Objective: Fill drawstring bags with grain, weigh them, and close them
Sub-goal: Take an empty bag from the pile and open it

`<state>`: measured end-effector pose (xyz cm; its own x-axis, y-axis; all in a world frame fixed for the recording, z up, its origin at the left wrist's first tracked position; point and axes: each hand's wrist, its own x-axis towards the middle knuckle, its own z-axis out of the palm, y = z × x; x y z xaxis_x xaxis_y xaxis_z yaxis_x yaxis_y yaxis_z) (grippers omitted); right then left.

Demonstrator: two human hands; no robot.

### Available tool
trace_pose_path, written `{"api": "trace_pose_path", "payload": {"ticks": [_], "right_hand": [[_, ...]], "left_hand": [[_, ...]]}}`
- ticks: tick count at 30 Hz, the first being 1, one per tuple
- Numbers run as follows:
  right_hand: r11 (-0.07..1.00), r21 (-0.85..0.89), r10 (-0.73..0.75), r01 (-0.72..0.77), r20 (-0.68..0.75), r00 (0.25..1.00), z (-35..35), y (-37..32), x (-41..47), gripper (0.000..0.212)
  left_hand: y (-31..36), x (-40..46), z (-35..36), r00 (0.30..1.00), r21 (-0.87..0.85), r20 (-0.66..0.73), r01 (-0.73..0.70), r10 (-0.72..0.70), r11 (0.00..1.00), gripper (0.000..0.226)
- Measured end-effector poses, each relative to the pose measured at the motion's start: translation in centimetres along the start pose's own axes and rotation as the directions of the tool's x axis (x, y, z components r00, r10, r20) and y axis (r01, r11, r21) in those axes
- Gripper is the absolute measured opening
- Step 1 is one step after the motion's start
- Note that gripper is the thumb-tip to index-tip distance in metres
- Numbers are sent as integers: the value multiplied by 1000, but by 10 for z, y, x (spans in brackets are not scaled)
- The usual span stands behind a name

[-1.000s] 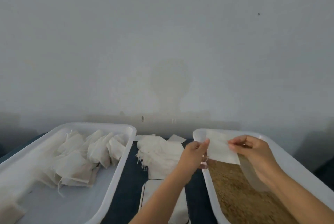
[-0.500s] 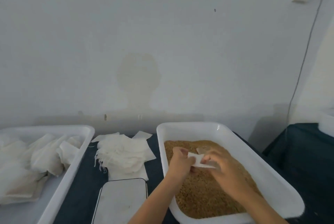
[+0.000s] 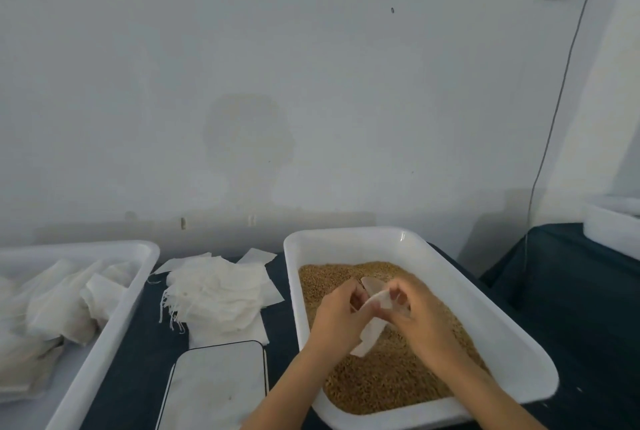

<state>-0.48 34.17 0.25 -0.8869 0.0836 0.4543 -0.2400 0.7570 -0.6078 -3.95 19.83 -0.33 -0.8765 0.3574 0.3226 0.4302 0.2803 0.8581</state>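
— Over the grain (image 3: 388,381) tub (image 3: 519,353), what do the hands hold?
— Left hand (image 3: 337,320) and right hand (image 3: 420,315) both pinch one small bag (image 3: 372,332), just above the grain.

Left hand (image 3: 337,320), right hand (image 3: 420,318): fingers pinching.
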Motion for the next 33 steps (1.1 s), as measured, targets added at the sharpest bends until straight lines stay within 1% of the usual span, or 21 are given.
{"api": "trace_pose_path", "payload": {"ticks": [1,2,3,4,5,7,9,13,17,22,27,31,33], "right_hand": [[1000,-2,25,-26,-59,998,-1,1,0,25],[999,21,33,-31,-98,995,-2,0,0,24],[997,66,35,-30,-87,996,-3,-1,-1,20],[990,134,41,-38,-23,999,-4,-3,-2,22],[975,214,42,-54,59,997,-4,-5,-3,31],[936,336,37,-100,189,981,-1,-7,-5,45],[916,389,8,-99,229,973,0,-8,-5,43],[872,470,17,-136,247,969,0,-7,-5,39],[875,466,16,-132,245,969,-1,-7,-5,44],[872,462,38,-158,258,965,-1,-8,-5,45],[875,447,76,-188,257,964,-2,-11,-5,50],[875,441,99,-202,245,965,-2,-8,-5,39],[880,430,102,-202,245,964,-2,-6,-5,34]], "left_hand": [[-1,0,-1,1000,4,-16,20,-20,1000,23],[-2,1,-1,998,-9,-34,50,-51,999,24],[-2,1,-1,995,-43,-48,79,-81,996,25],[-1,2,-2,993,-91,-54,99,-104,991,26],[0,2,-3,993,-149,-46,102,-110,984,27],[5,-1,-5,995,-273,29,97,-93,957,29],[8,-3,-6,992,-361,113,93,-55,928,30],[10,-4,-6,990,-398,139,69,-14,915,30],[9,-4,-6,992,-363,129,58,-12,930,33],[11,-4,-7,985,-371,171,86,-23,925,33],[9,-4,-4,989,-268,145,67,-29,961,24],[11,-5,-4,984,-287,167,104,-57,952,25],[12,-5,-5,982,-295,181,98,-45,951,20]]}}
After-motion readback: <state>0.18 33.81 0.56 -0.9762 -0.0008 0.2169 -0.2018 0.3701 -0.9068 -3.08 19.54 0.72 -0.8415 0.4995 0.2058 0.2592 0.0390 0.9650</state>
